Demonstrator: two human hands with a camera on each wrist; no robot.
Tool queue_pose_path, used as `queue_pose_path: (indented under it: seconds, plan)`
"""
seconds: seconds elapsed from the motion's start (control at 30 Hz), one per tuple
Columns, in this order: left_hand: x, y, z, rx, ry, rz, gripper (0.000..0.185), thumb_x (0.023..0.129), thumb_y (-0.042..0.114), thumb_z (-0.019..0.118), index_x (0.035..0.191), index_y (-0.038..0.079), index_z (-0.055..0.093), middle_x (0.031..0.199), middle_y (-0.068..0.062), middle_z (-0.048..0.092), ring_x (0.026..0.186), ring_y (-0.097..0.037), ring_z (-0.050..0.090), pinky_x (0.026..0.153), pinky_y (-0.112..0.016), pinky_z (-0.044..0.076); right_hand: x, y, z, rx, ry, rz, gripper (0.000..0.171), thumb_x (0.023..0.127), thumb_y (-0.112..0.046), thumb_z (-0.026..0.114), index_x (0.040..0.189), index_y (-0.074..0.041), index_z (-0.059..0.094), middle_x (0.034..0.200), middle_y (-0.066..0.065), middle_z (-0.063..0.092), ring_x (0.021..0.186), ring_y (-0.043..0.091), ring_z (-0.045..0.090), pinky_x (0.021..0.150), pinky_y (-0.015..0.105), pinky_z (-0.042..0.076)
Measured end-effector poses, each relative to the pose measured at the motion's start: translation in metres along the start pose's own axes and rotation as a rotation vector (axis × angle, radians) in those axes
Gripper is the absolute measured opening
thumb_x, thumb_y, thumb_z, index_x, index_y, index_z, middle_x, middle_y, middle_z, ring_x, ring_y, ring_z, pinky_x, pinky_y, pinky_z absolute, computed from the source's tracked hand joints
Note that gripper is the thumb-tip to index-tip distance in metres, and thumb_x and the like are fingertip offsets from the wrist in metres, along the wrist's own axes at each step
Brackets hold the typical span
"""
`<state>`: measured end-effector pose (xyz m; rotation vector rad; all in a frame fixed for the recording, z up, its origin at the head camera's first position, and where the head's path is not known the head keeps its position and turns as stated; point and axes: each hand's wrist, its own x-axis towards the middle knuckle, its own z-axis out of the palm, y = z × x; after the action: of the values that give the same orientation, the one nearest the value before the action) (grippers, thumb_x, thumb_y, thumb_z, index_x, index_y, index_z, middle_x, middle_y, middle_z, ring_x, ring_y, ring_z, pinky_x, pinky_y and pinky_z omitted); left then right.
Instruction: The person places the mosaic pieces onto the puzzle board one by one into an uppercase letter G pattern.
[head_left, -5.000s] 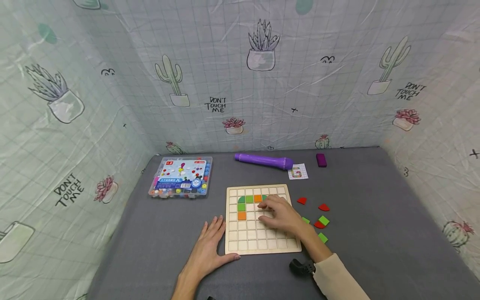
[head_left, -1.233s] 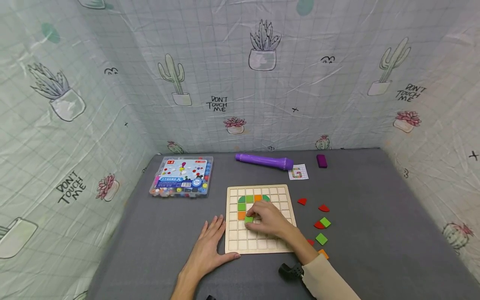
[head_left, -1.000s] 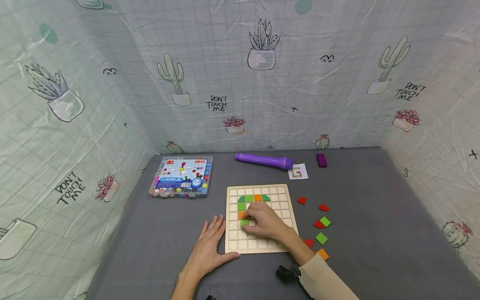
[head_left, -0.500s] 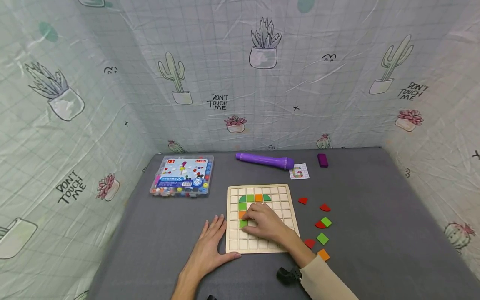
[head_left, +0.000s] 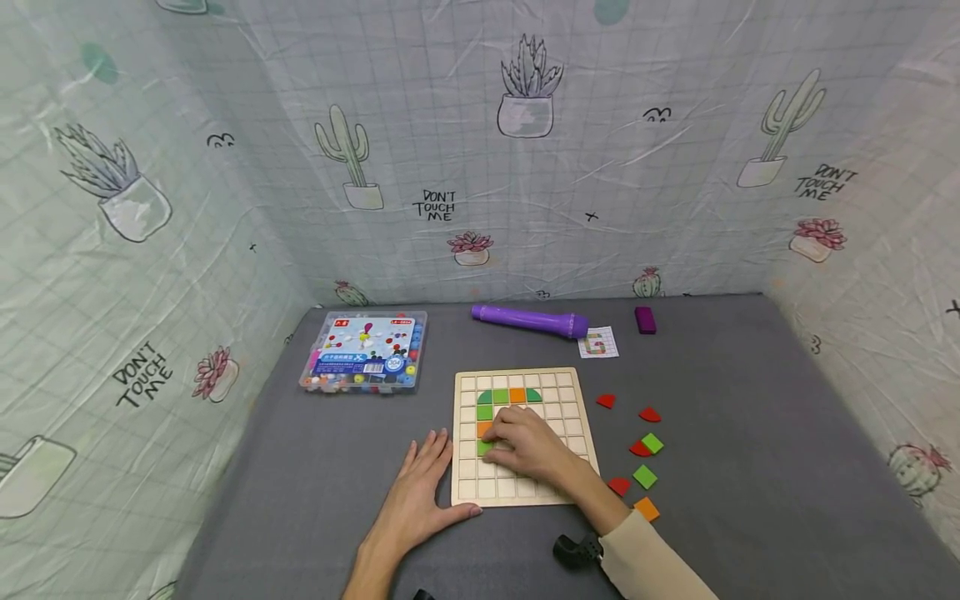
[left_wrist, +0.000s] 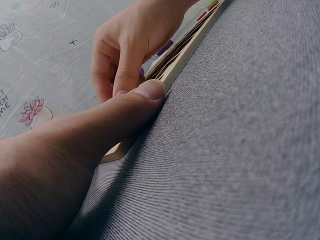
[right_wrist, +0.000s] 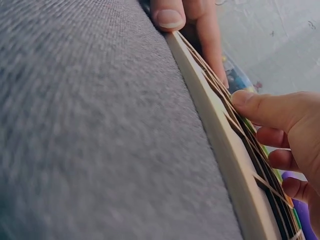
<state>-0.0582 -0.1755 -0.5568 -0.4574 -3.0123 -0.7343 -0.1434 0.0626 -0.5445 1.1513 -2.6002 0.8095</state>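
A wooden grid board [head_left: 525,502] lies on the grey cloth. My right hand [head_left: 531,442] is over its left part, thumb and forefinger pinching a green square tile [head_left: 483,448] in the cell below an orange tile [head_left: 483,428]. Above that sit another green tile [head_left: 484,412] and a top row with dark green rounded pieces [head_left: 534,396] at both ends. My left hand [head_left: 412,500] rests flat, fingers spread, along the board's left edge. In the left wrist view its thumb [left_wrist: 125,107] lies against the board's corner; the right wrist view shows my right thumb [right_wrist: 265,107] low over the grid.
Loose red pieces [head_left: 619,486], green tiles [head_left: 644,477] and an orange tile [head_left: 647,509] lie right of the board. Behind it are a purple tube [head_left: 525,321], a pattern card [head_left: 597,342] and a purple block [head_left: 645,320]. A clear box of beads [head_left: 363,352] stands back left.
My right hand has moved from the board's upper right to its left side, bringing a green square tile into the cell below the orange one. My left hand has stayed in place.
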Motion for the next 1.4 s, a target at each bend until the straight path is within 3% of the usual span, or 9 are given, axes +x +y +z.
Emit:
queue_pose_path:
  seconds: [0.23, 0.43, 0.87, 1.17, 1.4]
  plan:
    - [0.0, 0.0, 0.001, 0.0, 0.004, 0.001, 0.11, 0.074, 0.081, 0.064, 0.155, 0.011, 0.038, 0.164, -0.007, 0.032, 0.155, -0.025, 0.025, 0.13, -0.048, 0.016, -0.008, 0.006, -0.013, -0.013, 0.039, 0.012, 0.019, 0.086, -0.029, 0.079, 0.103, -0.02, 0.076, 0.095, -0.01, 0.067, 0.088, 0.007, 0.058, 0.084, 0.032, 0.051]
    - [0.0, 0.0, 0.001, 0.017, 0.027, 0.019, 0.11, 0.074, 0.079, 0.067, 0.154, 0.008, 0.041, 0.163, -0.01, 0.035, 0.153, -0.029, 0.029, 0.128, -0.052, 0.019, -0.022, 0.016, -0.026, -0.007, 0.043, 0.093, 0.023, 0.088, -0.028, 0.077, 0.108, -0.017, 0.074, 0.099, -0.007, 0.068, 0.088, 0.006, 0.055, 0.083, 0.033, 0.051]
    - [0.0, 0.001, 0.001, 0.013, 0.016, 0.015, 0.11, 0.074, 0.077, 0.068, 0.154, 0.008, 0.04, 0.163, -0.01, 0.034, 0.153, -0.029, 0.028, 0.128, -0.053, 0.019, -0.049, 0.035, -0.048, -0.02, 0.108, 0.147, 0.024, 0.085, -0.023, 0.079, 0.106, -0.015, 0.074, 0.096, -0.005, 0.068, 0.086, 0.009, 0.057, 0.078, 0.032, 0.05]
    - [0.0, 0.0, -0.001, 0.015, 0.008, 0.014, 0.109, 0.074, 0.079, 0.066, 0.154, 0.009, 0.04, 0.163, -0.01, 0.034, 0.154, -0.029, 0.027, 0.129, -0.053, 0.018, -0.068, 0.048, -0.061, 0.0, 0.112, 0.264, 0.028, 0.086, -0.024, 0.078, 0.111, -0.013, 0.073, 0.098, -0.004, 0.067, 0.087, 0.011, 0.054, 0.077, 0.033, 0.046]
    - [-0.001, -0.001, 0.002, 0.031, 0.038, 0.031, 0.11, 0.073, 0.078, 0.068, 0.153, 0.007, 0.043, 0.162, -0.011, 0.037, 0.153, -0.03, 0.03, 0.127, -0.054, 0.021, -0.084, 0.07, -0.071, -0.017, 0.185, 0.355, 0.03, 0.084, -0.019, 0.081, 0.111, -0.009, 0.073, 0.1, 0.002, 0.067, 0.091, 0.019, 0.056, 0.08, 0.041, 0.047]
